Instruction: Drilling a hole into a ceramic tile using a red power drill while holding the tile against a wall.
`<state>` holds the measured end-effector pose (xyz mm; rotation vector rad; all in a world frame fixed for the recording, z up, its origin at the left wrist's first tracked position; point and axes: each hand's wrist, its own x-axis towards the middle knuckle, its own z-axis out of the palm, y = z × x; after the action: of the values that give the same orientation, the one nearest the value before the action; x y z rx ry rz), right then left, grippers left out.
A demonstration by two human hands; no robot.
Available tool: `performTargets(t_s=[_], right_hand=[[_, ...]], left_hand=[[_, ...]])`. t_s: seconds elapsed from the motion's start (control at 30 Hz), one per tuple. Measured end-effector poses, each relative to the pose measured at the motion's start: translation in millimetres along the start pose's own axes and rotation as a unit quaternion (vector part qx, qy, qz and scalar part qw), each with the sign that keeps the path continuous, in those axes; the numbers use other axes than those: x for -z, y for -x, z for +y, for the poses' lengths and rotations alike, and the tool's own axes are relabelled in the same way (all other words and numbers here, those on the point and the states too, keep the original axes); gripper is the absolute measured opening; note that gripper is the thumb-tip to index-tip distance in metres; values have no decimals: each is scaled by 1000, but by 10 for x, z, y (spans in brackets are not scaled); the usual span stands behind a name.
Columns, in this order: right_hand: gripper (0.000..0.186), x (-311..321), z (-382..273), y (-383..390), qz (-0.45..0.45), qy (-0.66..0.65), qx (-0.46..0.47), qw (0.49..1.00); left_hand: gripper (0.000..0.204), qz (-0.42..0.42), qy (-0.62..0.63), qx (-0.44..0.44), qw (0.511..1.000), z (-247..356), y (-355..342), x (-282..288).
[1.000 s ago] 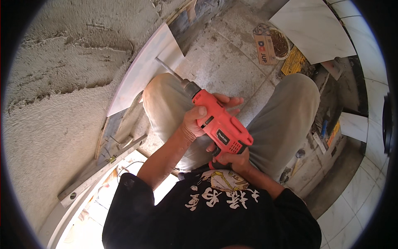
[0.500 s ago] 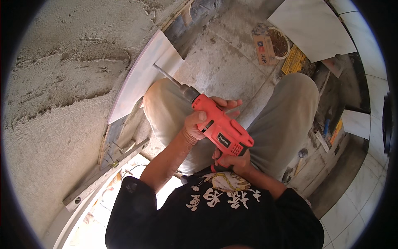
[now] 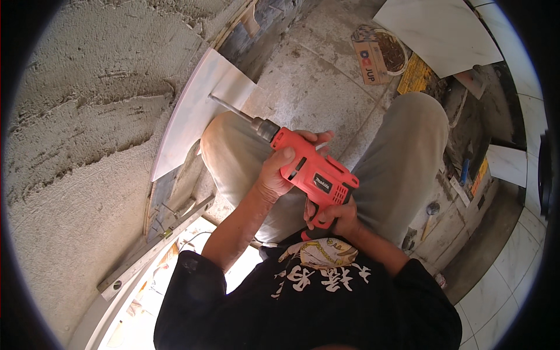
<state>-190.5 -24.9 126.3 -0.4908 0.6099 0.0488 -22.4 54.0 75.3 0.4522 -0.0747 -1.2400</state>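
Note:
A red power drill [image 3: 312, 172] lies across my lap, its chuck toward the upper left. From the chuck sticks out a long drill bit [image 3: 230, 108], its tip in front of a white tile [image 3: 195, 111] that leans at the rough wall. My left hand [image 3: 279, 169] cups the front of the drill body, thumb on top and fingers under and past the far side. Lower down, my right hand [image 3: 338, 217] is wrapped round the drill's handle near my shirt. Part of the handle is hidden by that hand.
Rough cement wall [image 3: 81, 116] fills the left. A metal level [image 3: 157, 245] leans at lower left. Ahead on the concrete floor [image 3: 315, 70] are a cardboard box [image 3: 370, 64] and a yellow board [image 3: 417, 76]. A large marbled tile [image 3: 437, 35] lies far right; a blue-handled tool [image 3: 465, 172] is at right.
The drill has shifted slightly right within the view, still held in both hands. The surroundings have shifted a little as the view moved.

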Motion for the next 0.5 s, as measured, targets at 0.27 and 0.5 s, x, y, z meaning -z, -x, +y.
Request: performTargets(t_s=[0.27, 0.5], right_hand=[[52, 34, 63, -34, 2, -41, -20, 999], [49, -116, 106, 66, 13, -16, -29, 999]], left_hand=[[59, 71, -41, -4, 997, -13, 46, -23], [53, 61, -27, -1, 998, -12, 108, -6]])
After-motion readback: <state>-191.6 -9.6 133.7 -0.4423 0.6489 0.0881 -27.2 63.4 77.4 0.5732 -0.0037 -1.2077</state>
